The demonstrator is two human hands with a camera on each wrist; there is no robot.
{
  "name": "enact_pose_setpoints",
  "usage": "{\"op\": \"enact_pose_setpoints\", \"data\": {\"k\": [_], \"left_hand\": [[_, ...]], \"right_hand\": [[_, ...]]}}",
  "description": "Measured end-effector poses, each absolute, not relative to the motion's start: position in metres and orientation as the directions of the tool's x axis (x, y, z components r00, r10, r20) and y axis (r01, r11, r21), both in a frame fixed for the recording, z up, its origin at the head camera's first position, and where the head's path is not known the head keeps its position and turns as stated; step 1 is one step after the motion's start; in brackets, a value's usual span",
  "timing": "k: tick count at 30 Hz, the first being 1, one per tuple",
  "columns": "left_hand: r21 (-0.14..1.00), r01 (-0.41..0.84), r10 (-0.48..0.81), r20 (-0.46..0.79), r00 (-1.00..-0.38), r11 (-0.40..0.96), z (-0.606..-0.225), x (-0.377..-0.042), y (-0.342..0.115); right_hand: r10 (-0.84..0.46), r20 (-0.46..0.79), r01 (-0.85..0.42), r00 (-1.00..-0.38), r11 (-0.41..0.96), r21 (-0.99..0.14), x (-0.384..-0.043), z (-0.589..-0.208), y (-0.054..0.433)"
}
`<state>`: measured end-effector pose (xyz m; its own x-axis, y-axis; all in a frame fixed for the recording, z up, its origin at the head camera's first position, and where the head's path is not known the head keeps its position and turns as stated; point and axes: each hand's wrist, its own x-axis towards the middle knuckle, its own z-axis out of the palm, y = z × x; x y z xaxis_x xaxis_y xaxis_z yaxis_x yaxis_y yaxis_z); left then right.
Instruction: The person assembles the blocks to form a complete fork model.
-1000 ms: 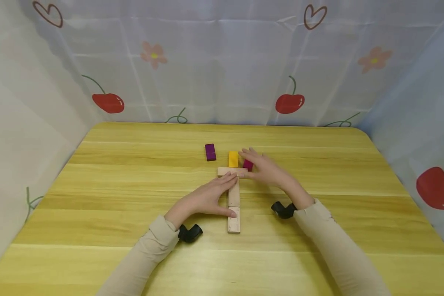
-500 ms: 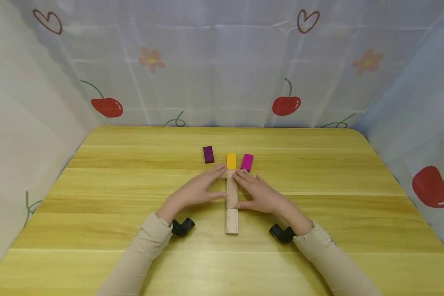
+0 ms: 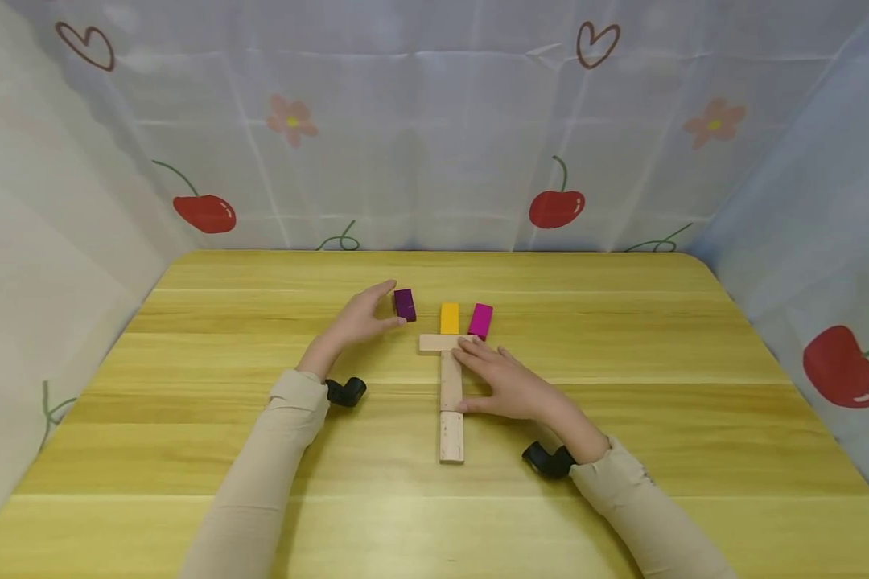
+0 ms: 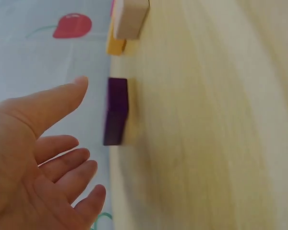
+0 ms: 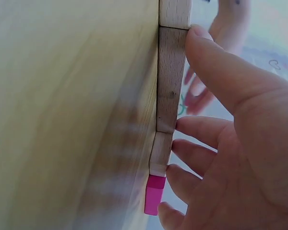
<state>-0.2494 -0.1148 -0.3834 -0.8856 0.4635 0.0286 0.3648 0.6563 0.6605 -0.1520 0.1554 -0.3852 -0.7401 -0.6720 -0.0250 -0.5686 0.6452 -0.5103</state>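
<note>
Plain wooden blocks form a T: a crosswise block (image 3: 433, 344) at the far end, with an upper lengthwise block (image 3: 450, 382) and a lower lengthwise block (image 3: 451, 438) in line below it. A yellow block (image 3: 450, 318) stands against the crosswise block's far side, and a magenta block (image 3: 481, 321) slants by its right end. My right hand (image 3: 514, 390) touches the wooden blocks with fingertips and thumb, fingers extended. My left hand (image 3: 355, 323) is spread beside a dark purple block (image 3: 404, 305), thumb and fingers apart; in the left wrist view a gap separates them from the purple block (image 4: 116, 110).
The blocks lie on a wood-grain table (image 3: 188, 450), whose far edge meets a printed curtain (image 3: 420, 145). Black wrist cameras, a left one (image 3: 346, 392) and a right one (image 3: 548, 460), hang beside the wrists just above the table.
My left hand has left the wooden blocks and moved left and away to the purple block. My right hand came from the magenta block back to the wooden blocks and stays there.
</note>
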Motion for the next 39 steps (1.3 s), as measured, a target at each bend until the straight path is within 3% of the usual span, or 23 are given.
{"op": "enact_pose_setpoints", "data": {"k": [6, 13, 27, 39], "left_hand": [[0.682, 0.304, 0.445, -0.036, -0.895, 0.665, -0.396, -0.265, -0.118], [0.718, 0.304, 0.420, 0.018, -0.907, 0.626, -0.409, -0.271, -0.117], [0.729, 0.288, 0.359, 0.063, -0.931, 0.621, -0.416, -0.265, -0.116], [0.836, 0.214, 0.349, 0.029, -0.937, 0.505, -0.412, -0.253, -0.109]], "right_hand": [[-0.670, -0.027, -0.563, -0.742, 0.644, -0.518, -0.151, -0.385, 0.154], [-0.668, -0.029, -0.557, -0.743, 0.642, -0.527, -0.150, -0.386, 0.154], [-0.667, -0.039, -0.521, -0.744, 0.616, -0.591, -0.151, -0.387, 0.155], [-0.660, -0.039, -0.514, -0.750, 0.619, -0.594, -0.152, -0.389, 0.156]]}}
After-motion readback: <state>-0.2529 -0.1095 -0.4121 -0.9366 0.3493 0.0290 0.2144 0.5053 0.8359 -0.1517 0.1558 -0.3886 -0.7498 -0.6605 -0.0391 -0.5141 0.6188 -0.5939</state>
